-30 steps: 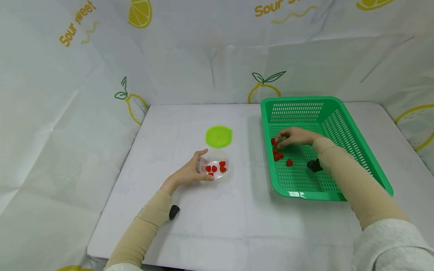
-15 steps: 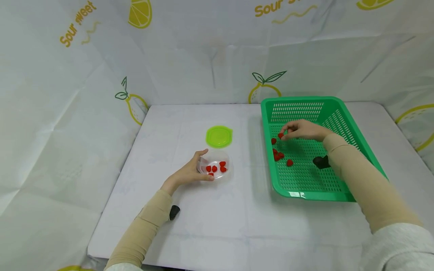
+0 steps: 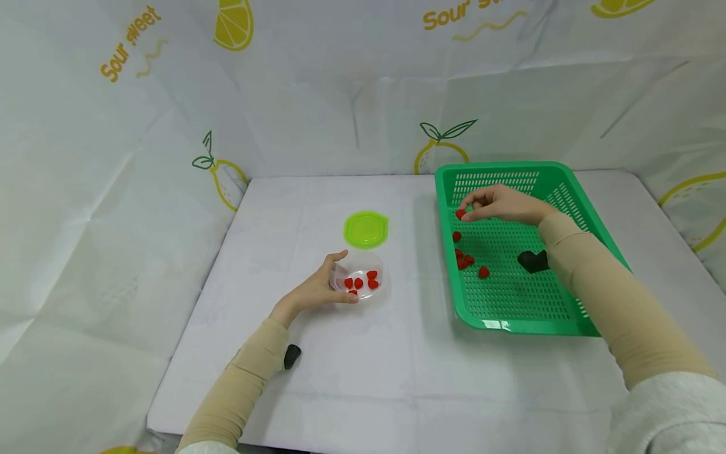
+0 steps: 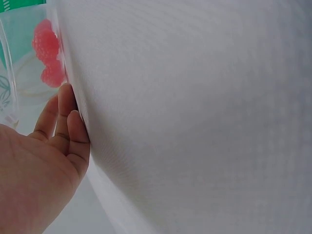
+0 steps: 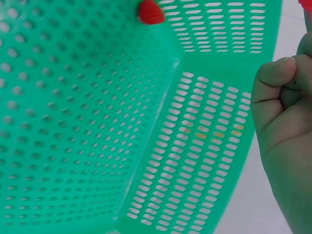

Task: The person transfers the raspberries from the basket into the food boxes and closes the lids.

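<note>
My left hand (image 3: 312,290) holds a small clear plastic container (image 3: 365,260) on the table, thumb on its near side and fingers around its left. Several red raspberries (image 3: 358,283) lie inside it; the left wrist view shows raspberries (image 4: 47,45) through its clear wall. Over the far left part of a green slotted basket (image 3: 462,302), my right hand (image 3: 507,205) pinches one raspberry (image 3: 460,214) between thumb and fingertips. In the right wrist view that raspberry (image 5: 306,4) shows at the top right corner. More raspberries (image 3: 464,260) lie along the basket's left side.
A lime-green lid (image 3: 366,229) lies flat behind the container. The basket's raised walls stand around the right hand. A white sheet with lemon prints (image 3: 351,126) hangs behind the table. Dark devices show at both wrists.
My right hand has lifted a raspberry from the basket's left side and moved toward the far end, now slightly left again. The left hand and container stay in place.
</note>
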Action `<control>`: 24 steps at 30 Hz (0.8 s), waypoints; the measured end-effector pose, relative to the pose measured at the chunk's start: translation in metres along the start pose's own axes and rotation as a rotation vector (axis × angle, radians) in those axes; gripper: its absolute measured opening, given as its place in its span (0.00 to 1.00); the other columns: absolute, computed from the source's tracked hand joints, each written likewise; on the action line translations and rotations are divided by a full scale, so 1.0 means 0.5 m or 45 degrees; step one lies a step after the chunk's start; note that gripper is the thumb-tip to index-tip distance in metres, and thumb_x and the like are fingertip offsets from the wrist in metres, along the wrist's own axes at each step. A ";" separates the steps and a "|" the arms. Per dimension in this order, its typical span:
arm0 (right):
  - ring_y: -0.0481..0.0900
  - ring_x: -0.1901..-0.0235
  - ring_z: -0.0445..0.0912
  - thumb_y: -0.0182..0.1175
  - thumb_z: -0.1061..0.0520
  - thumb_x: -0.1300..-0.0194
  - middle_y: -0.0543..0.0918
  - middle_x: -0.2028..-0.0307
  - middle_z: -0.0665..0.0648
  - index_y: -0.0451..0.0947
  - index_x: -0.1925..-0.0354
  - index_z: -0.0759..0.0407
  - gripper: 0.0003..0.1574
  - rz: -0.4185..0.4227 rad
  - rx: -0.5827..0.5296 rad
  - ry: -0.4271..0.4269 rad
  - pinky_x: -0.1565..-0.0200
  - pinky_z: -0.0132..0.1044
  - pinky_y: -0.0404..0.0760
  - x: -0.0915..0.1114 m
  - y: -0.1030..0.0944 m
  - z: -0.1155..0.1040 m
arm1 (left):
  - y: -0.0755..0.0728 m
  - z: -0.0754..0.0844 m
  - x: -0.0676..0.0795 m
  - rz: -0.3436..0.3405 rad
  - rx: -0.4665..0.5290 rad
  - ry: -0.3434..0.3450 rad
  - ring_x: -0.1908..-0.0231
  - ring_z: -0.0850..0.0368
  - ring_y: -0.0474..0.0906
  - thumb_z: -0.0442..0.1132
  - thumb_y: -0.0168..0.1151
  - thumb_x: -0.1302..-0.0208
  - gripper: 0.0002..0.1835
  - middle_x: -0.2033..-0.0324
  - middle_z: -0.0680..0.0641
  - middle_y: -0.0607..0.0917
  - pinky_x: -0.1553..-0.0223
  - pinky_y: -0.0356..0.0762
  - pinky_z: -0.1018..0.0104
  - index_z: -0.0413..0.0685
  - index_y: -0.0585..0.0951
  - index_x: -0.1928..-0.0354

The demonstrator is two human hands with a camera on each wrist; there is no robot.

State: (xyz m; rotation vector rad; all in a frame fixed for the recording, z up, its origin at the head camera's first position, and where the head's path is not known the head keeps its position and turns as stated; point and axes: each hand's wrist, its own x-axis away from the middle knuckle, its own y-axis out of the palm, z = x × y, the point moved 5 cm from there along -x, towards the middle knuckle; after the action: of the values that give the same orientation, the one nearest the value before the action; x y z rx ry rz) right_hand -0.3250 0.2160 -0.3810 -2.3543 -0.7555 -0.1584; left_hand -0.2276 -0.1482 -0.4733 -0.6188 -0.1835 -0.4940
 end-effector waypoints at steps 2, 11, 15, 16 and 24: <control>0.62 0.75 0.43 0.64 0.44 0.43 0.65 0.80 0.51 0.76 0.54 0.55 0.23 -0.002 0.004 -0.014 0.60 0.38 0.68 -0.003 0.001 -0.012 | 0.000 -0.001 -0.001 0.002 0.000 0.003 0.33 0.47 0.55 0.55 0.74 0.57 0.56 0.33 0.42 0.58 0.34 0.58 0.46 0.70 0.47 0.30; 0.58 0.79 0.40 0.64 0.46 0.42 0.64 0.81 0.49 0.77 0.55 0.55 0.20 -0.042 0.010 -0.122 0.66 0.36 0.67 -0.014 0.019 -0.078 | 0.000 0.000 0.001 0.001 0.011 -0.005 0.32 0.47 0.54 0.56 0.74 0.58 0.56 0.33 0.42 0.57 0.33 0.58 0.46 0.71 0.47 0.30; 0.59 0.79 0.41 0.64 0.44 0.43 0.65 0.80 0.49 0.77 0.56 0.54 0.21 -0.044 0.016 -0.124 0.65 0.36 0.68 -0.018 0.028 -0.107 | -0.001 0.000 0.001 -0.003 0.009 -0.008 0.32 0.48 0.54 0.57 0.74 0.58 0.56 0.33 0.43 0.57 0.33 0.57 0.46 0.71 0.47 0.30; 0.59 0.79 0.41 0.64 0.43 0.43 0.65 0.80 0.49 0.77 0.56 0.53 0.21 -0.041 0.018 -0.123 0.65 0.36 0.68 -0.019 0.031 -0.114 | -0.001 0.000 0.001 -0.004 0.009 -0.007 0.32 0.48 0.54 0.57 0.74 0.58 0.56 0.33 0.43 0.57 0.33 0.57 0.46 0.71 0.47 0.30; 0.62 0.76 0.44 0.65 0.43 0.44 0.66 0.78 0.52 0.79 0.59 0.53 0.19 -0.065 -0.029 -0.203 0.63 0.39 0.68 -0.048 0.060 -0.168 | -0.003 0.000 0.000 -0.006 0.010 -0.007 0.32 0.48 0.54 0.56 0.74 0.58 0.56 0.33 0.43 0.58 0.33 0.56 0.45 0.70 0.47 0.30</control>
State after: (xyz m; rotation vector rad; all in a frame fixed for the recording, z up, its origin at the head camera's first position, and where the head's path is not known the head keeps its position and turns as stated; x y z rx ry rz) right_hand -0.3212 0.1337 -0.3392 -2.3910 -0.8948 -0.0011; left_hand -0.2284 -0.1492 -0.4725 -0.6123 -0.1924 -0.4961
